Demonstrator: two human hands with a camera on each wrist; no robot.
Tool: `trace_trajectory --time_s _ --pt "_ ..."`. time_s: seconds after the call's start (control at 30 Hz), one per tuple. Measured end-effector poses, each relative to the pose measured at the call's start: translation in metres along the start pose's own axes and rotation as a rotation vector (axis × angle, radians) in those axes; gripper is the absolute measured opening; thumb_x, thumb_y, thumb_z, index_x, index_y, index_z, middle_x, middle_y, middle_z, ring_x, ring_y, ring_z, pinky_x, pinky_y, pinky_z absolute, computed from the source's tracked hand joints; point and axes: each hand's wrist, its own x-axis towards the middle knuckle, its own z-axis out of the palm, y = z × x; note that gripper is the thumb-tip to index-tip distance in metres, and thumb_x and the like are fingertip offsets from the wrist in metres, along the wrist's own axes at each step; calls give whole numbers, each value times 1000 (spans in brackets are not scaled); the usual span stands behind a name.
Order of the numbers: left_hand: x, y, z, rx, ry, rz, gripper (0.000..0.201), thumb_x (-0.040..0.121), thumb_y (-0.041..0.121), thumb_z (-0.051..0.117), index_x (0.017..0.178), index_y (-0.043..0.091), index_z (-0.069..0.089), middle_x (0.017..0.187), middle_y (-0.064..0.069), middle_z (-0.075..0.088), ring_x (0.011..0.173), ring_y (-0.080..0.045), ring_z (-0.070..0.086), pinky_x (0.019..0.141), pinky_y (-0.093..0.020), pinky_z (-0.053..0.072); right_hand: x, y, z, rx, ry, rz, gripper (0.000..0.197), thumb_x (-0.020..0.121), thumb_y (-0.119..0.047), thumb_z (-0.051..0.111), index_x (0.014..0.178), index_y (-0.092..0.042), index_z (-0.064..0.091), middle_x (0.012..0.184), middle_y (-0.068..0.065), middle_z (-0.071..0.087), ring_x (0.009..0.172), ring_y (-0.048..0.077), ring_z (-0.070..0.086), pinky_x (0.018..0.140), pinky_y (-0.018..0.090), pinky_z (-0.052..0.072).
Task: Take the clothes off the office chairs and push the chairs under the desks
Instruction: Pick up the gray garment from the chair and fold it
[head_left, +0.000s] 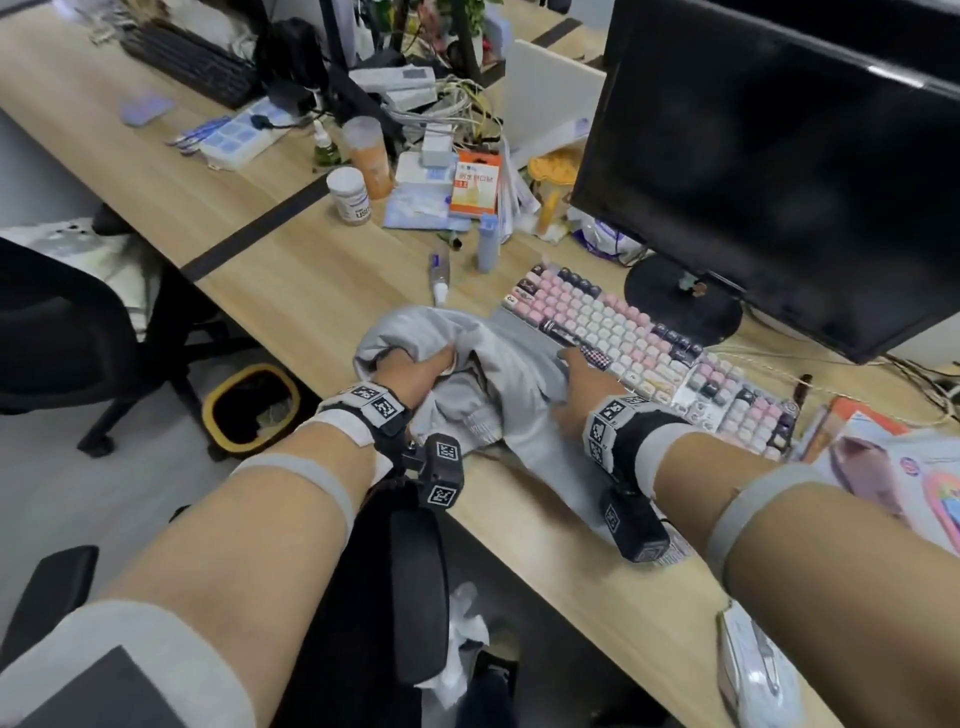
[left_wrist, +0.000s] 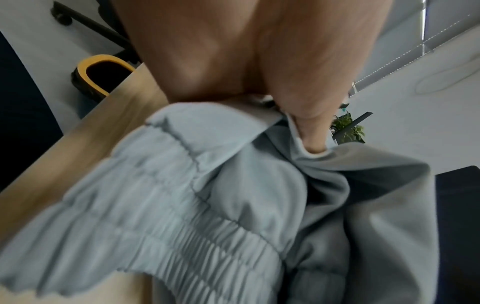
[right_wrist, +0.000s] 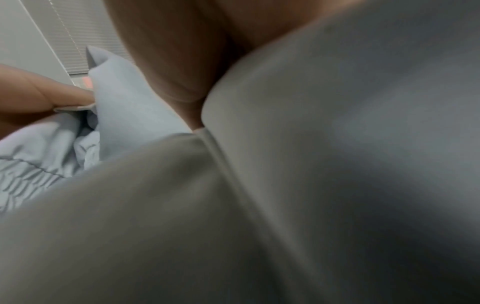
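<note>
So I've got the grey garment (head_left: 498, 384) bunched on the desk (head_left: 311, 291) edge by the keyboard (head_left: 649, 353): left hand (head_left: 415, 371) pinches a fold, right hand (head_left: 582, 379) presses flat to pin it. Chair (head_left: 415, 587) below, not pushed in.

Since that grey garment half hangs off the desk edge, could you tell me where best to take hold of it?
Grip the grey garment at its bunched elastic waistband, coming from the desk's near edge: the gathered band gives firm bulk and already overhangs there.

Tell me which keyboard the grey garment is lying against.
The pink keyboard by the right hand; the grey garment overlaps its near edge. The black keyboard sits far off.
</note>
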Motion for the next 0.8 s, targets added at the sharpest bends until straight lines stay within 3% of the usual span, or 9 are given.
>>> trace_trajectory --time_s 0.1,0.17,0.23,0.3,0.37,0.47,0.57,0.7,0.8 --pt "-13 11 1 177 17 22 82 84 68 61 133 3 57 124 -8 63 115 -31 61 106 -43 47 -6 -1 -7 -70 28 22 71 82 -39 68 140 -19 33 126 15 60 113 35 60 95 47 51" --pt "-26 16 2 233 15 -56 104 72 81 50 141 2 52 135 -17 61 122 -37 59 110 -47 44 -19 -2 -17 -27 68 -1 70 81 -41 68 139 -18 38 127 14 59 114 35 59 96 46 51" --pt "-36 17 1 261 10 -113 96 80 77 46 139 1 51 133 -23 60 121 -39 60 109 -49 45 -34 -1 -28 67 105 -27 62 83 -37 66 137 -16 42 124 12 60 109 32 60 93 43 52" --pt "-60 21 -3 256 0 -80 59 96 52 53 127 2 56 127 -23 63 114 -40 63 99 -45 52 -57 1 -42 179 143 -39 53 87 -32 64 133 -15 45 118 10 64 104 29 62 89 36 51" --pt "-94 26 -8 226 31 -12 32 101 33 54 118 7 63 136 -19 61 115 -39 63 80 -36 56 -81 2 -54 278 167 -37 47 89 -31 63 131 -15 47 115 9 66 103 28 63 85 31 48" --pt "-154 27 -17 64 56 6 46 98 30 57 133 2 59 136 -19 61 100 -28 59 73 -35 53 -133 3 -66 396 183 -54 45 90 -31 62 131 -17 49 117 8 66 104 28 63 80 28 43" --pt "-221 18 -33 -6 76 83 37 98 30 56 128 8 60 119 -12 61 97 -26 58 67 -34 52 -197 4 -64 461 188 -91 41 90 -27 63 128 -15 53 116 7 61 100 24 58 79 27 41" --pt "-308 -13 -58 -88 83 101 18 100 27 55 107 12 60 117 -8 61 109 -22 59 91 -41 53 -279 -3 -41 517 102 -147 31 87 -26 63 117 -17 59 115 11 67 98 27 66 89 40 56" --pt "-375 -50 -87 -123 98 93 17 103 26 52 111 12 57 116 -7 58 118 -21 58 92 -40 51 -342 -20 -20 584 1 -205 20 90 -19 61 108 -10 63 101 13 72 81 26 64 70 34 55"
